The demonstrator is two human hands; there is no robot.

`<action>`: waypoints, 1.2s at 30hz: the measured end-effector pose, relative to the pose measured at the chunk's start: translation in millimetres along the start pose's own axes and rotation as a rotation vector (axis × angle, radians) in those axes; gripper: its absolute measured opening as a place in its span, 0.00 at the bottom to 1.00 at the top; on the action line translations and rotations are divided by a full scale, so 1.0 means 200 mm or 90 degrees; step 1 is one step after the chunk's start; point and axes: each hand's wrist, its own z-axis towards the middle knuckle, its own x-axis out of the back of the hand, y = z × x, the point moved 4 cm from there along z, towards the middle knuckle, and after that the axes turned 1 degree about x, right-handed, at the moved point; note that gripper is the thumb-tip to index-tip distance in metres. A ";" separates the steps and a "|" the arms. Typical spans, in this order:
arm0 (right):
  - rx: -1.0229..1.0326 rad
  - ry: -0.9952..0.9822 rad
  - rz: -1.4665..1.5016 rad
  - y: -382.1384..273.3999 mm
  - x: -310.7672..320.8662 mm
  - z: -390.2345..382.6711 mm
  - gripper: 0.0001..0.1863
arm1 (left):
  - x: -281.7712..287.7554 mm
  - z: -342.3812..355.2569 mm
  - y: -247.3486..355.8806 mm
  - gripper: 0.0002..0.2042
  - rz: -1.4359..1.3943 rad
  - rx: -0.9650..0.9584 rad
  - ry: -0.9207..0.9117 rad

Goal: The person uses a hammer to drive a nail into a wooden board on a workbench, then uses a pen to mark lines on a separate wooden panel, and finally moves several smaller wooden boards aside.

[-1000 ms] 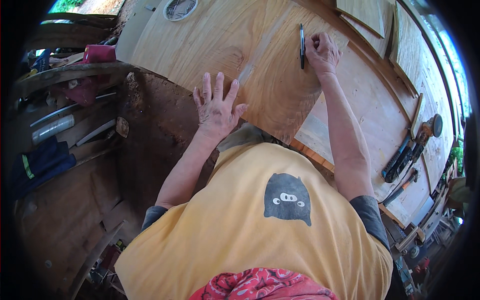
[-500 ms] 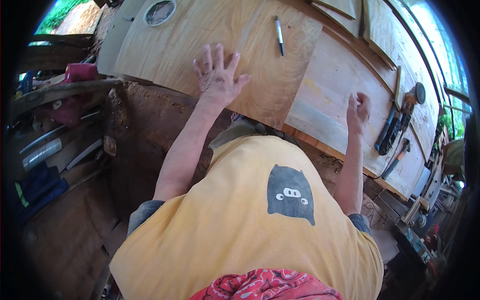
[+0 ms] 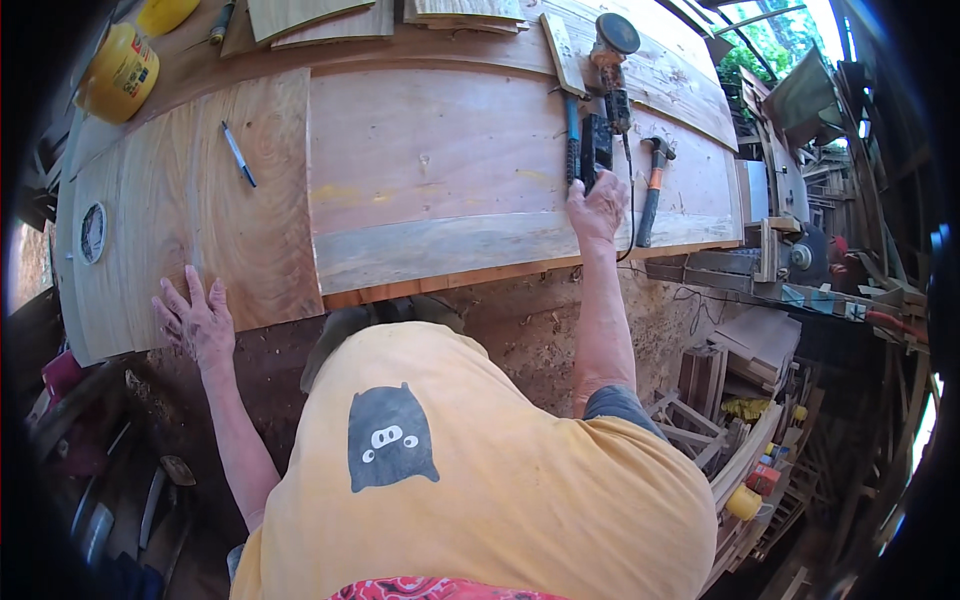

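My left hand (image 3: 200, 322) lies with spread fingers on a smooth, grained wooden board (image 3: 255, 235) near its front edge. My right hand (image 3: 600, 205) is at the lower end of a black tool (image 3: 597, 140), its fingers apart; whether they touch it I cannot make out. Just left of that tool lies a slim blue-handled tool (image 3: 572, 135). Beyond them rests a power tool with a round disc head (image 3: 615, 70), its cord running past my right hand. A hammer (image 3: 653, 190) with a black and orange handle lies to the right.
On the board are a pen (image 3: 239, 153) and a round white-rimmed roll or lid (image 3: 92, 233). A yellow tub (image 3: 120, 75) stands at the far left. Thin wooden boards (image 3: 310, 18) lie at the back of the bench. Wood scraps (image 3: 720, 390) are piled below right.
The view has swung to the right. My right hand has moved forward to the black tool, its fingers loosening from a curl. My left hand stays spread on the board.
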 end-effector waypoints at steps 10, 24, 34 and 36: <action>0.159 -0.238 -0.171 -0.29 -0.23 0.39 0.25 | 0.25 -0.29 0.20 0.32 0.025 -0.006 -0.115; 0.038 -0.339 0.108 -0.20 -0.53 0.30 0.20 | 0.22 -0.07 0.07 0.29 -0.180 0.002 -0.061; -0.338 -0.363 0.790 -0.94 0.04 -0.50 0.09 | 0.02 0.36 -0.09 0.25 -0.279 -0.125 -0.049; -0.200 -0.432 0.965 -1.19 0.17 -0.49 0.07 | 0.01 0.42 -0.08 0.25 -0.294 -0.144 -0.038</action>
